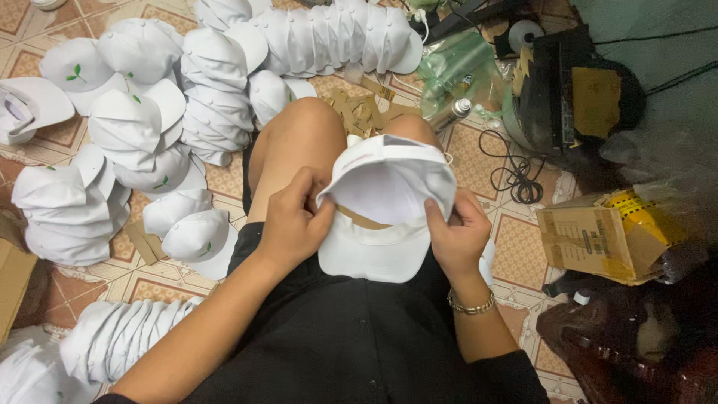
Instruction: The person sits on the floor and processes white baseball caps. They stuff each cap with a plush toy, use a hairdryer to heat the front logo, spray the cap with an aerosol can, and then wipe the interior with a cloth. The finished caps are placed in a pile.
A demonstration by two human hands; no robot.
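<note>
At the far left edge lies one brown cardboard piece [13, 280], and above it a single white cap [26, 105] sits upside down on the tiled floor [516, 243]. Next come loose white caps with small green leaf marks [127, 112]; five marks show, though the caps themselves overlap too much to count exactly. Two nested stacks of white caps lie at left: one mid-left [71, 213] and one low by the elbow [123, 337]. Two single caps [191, 232] rest beside the bare knee. A third stack [217, 97] stands upright, and a fourth long row [336, 37] runs along the top.

In the lap, the left hand [292, 221] pinches the rim of one white cap [374, 251], thumb and fingers closed on its edge. The cap is turned inside out toward the camera, brim downward over the black garment, with one brown cardboard strip [363, 218] showing inside. The right hand [458, 232] grips the cap's opposite rim, fingers curled over it; one bracelet [471, 305] circles that wrist.

Farther right lie one spray can [452, 114], one black cable [516, 176], one dark machine [576, 97], and one torn cardboard box [606, 236].
</note>
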